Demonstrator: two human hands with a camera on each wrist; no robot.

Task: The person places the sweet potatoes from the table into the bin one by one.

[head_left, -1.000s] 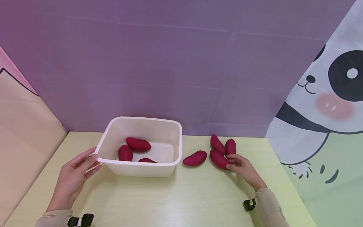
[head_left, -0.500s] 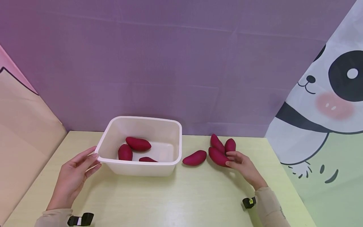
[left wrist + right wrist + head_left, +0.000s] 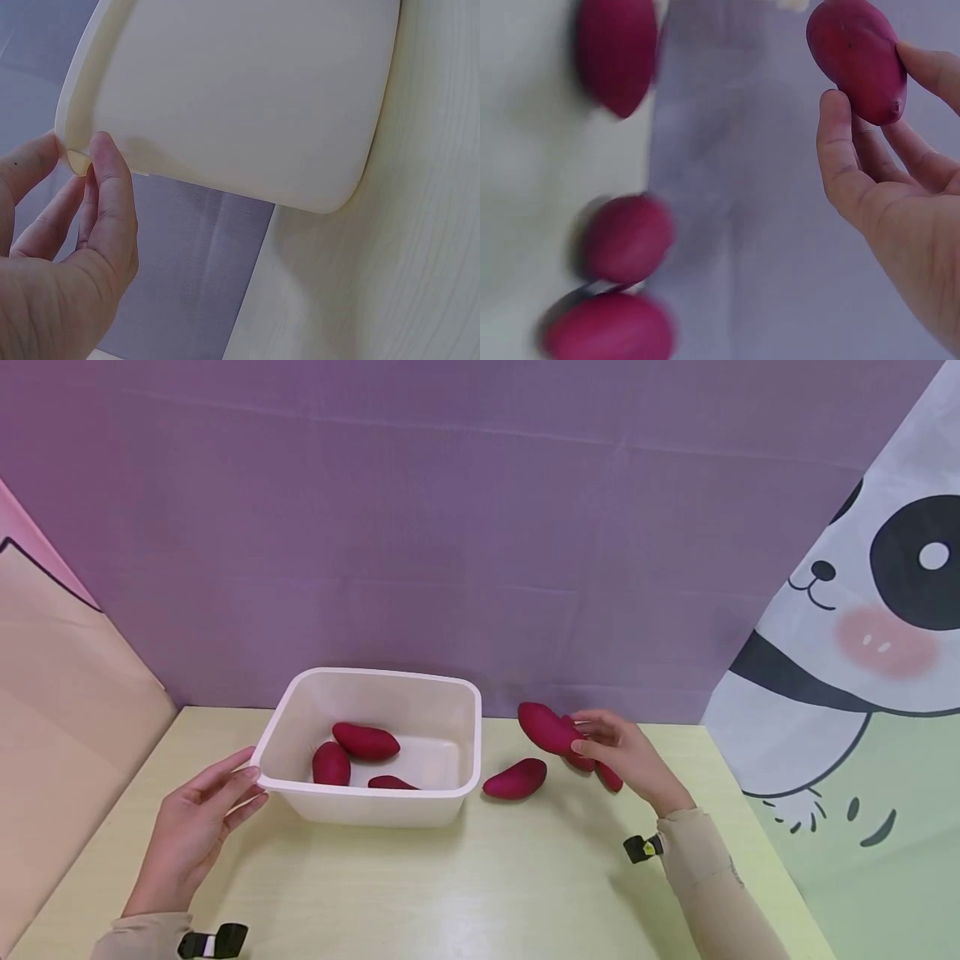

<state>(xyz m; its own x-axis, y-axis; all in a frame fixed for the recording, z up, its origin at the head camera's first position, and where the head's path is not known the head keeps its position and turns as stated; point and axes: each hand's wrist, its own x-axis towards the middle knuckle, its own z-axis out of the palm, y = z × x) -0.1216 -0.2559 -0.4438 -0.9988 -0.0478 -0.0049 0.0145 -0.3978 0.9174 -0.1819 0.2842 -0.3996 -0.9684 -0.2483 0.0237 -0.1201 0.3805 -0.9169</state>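
My right hand [image 3: 626, 756] holds a dark red sweet potato [image 3: 546, 728] up off the table, thumb on one side and fingers on the other. In the right wrist view, the held sweet potato [image 3: 861, 60] points its narrow tip back toward the palm. On the left, my left hand [image 3: 197, 827] pinches the near-left corner of a white plastic bin [image 3: 375, 810] at its rim. Inside the bin lie three sweet potatoes [image 3: 366, 741], one partly hidden by the front wall. The left wrist view shows the thumb and fingertips at the rim [image 3: 67, 112].
A single sweet potato [image 3: 516, 779] lies on the pale wood table [image 3: 450, 885] just right of the bin. Two more, one nearer the middle [image 3: 577, 763] and one at its right [image 3: 609, 777], are partly covered by my right hand. A purple backdrop [image 3: 450, 543] rises behind the table.
My right hand has lifted the sweet potato from beside the others and carried it up and leftward. The left hand and the bin have stayed in place.
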